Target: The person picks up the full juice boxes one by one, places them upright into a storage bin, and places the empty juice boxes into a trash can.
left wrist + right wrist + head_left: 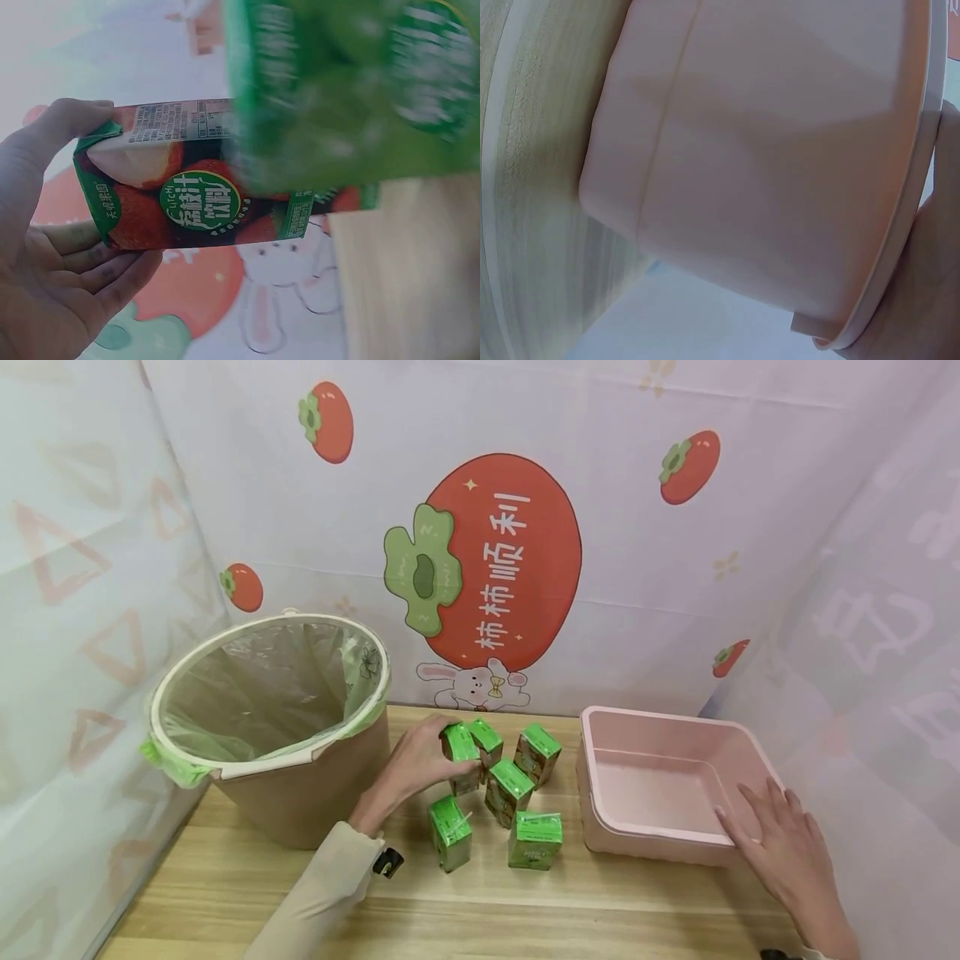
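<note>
My left hand (420, 758) holds a litchi juice box (460, 743) by its green top, at the left of a cluster of several small cartons. In the left wrist view, the thumb lies on one side of this litchi box and the fingers on the other. A blurred green carton (352, 94) covers part of it there. Two nearer cartons, one at left (450, 833) and one at right (536, 841), have straws on them. On the right, my right hand (791, 847) rests on the rim of a pink plastic basin (660, 833), fingers extended over its inside.
Left of the cartons stands a brown trash bin (322, 797) lined with a translucent green bag (180, 768). More cartons stand behind, one at the back right (538, 753). A printed cloth (630, 610) walls the wooden table (480, 918) at back and sides.
</note>
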`<state>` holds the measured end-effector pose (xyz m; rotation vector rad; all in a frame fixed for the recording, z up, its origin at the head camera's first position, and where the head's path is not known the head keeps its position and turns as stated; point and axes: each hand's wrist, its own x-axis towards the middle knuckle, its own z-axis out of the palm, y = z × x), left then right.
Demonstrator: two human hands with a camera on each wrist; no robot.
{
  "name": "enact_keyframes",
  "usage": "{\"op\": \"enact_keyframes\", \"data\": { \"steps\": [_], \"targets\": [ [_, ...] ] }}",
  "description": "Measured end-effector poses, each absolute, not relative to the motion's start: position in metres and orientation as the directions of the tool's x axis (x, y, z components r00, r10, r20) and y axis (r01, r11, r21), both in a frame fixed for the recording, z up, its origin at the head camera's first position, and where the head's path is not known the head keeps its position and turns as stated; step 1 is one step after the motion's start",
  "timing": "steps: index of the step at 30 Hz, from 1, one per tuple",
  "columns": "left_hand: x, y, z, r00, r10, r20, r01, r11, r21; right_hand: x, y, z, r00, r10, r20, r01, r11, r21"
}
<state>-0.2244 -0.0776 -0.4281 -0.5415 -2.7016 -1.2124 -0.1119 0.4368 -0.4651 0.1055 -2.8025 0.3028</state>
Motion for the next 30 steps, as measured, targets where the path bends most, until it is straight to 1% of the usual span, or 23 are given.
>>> {"op": "enact_keyframes", "data": {
  "steps": [6,10,16,22,30],
  "targets": [
    [-0.220,-0.063,-0.402,-0.881,0.328,0.341,0.472,0.568,0.674,-0.110,0.440,-0.469,-0.931,-0.106,0.349,-0.164,0.976,-0.141],
    [-0.221,-0.045,-0.384,-0.831,0.406,0.379,0.553,0.536,0.638,-0.110,0.441,-0.469,-0.935,-0.105,0.339,-0.162,0.976,-0.143],
    [-0.224,-0.009,-0.362,-0.777,0.499,0.385,0.617,0.480,0.624,-0.110,0.440,-0.467,-0.950,-0.053,0.307,-0.120,0.972,-0.204],
    [-0.226,0.032,-0.349,-0.739,0.567,0.364,0.643,0.430,0.634,-0.109,0.440,-0.467,-0.955,-0.055,0.293,-0.120,0.971,-0.208],
    [-0.230,0.088,-0.338,-0.664,0.659,0.353,0.705,0.395,0.589,-0.109,0.440,-0.469,-0.949,-0.061,0.309,-0.125,0.974,-0.190]
  ]
}}
